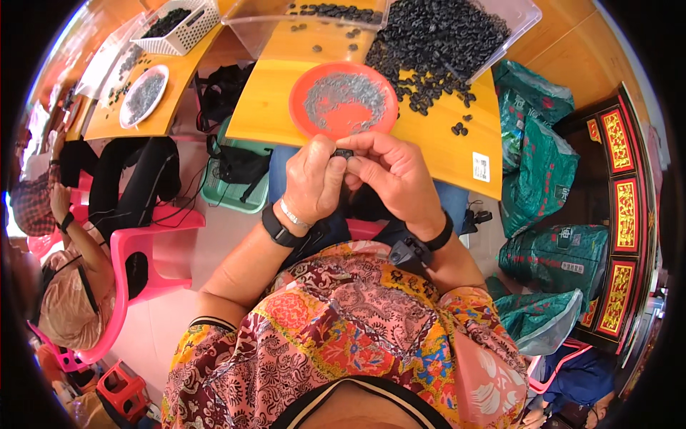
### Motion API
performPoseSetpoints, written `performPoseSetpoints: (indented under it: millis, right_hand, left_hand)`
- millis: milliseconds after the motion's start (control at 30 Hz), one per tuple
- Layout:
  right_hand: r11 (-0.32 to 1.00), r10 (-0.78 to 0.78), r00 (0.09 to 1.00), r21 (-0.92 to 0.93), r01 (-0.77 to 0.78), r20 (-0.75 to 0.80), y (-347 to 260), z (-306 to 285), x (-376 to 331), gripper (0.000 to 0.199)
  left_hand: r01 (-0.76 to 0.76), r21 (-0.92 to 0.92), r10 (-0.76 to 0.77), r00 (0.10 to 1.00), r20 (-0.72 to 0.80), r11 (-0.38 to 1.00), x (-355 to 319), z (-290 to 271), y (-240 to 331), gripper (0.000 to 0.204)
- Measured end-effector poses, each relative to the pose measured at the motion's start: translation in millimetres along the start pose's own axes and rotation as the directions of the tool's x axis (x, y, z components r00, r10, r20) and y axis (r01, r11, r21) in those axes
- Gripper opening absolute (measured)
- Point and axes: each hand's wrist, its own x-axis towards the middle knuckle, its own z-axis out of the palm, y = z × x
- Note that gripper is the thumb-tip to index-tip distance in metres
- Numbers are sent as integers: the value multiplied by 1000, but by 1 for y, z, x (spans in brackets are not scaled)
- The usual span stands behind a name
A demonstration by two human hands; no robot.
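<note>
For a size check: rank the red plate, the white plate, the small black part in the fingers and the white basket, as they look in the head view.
1. Red plate
2. White basket and white plate: similar, both farther off, so unsure
3. Small black part, pinched between the fingers of left hand and right hand

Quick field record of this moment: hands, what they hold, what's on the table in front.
left hand: pinches one end of the small black part, wrist wears a black band and a thin bracelet
right hand: pinches the other end of the same part, black band on wrist
red plate: just beyond the hands on the yellow table, holds small grey pieces
black parts pile: far right of table, spilling from a clear tray
loose black parts: right of plate
green sacks: floor, right of table
</note>
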Motion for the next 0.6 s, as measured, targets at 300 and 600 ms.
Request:
performPoseSetpoints:
  millis: [300, 600]
  right_hand:
    - [988, 85, 996, 129, -89, 41, 14, -8, 12, 22]
    - [926, -107, 994, -365, 96, -12, -45, -46, 112, 25]
  left_hand:
    - [254, -176, -250, 967, 44, 951, -4, 2, -4, 11]
    - [315, -185, -315, 949, 33, 931, 5, 2, -2, 6]
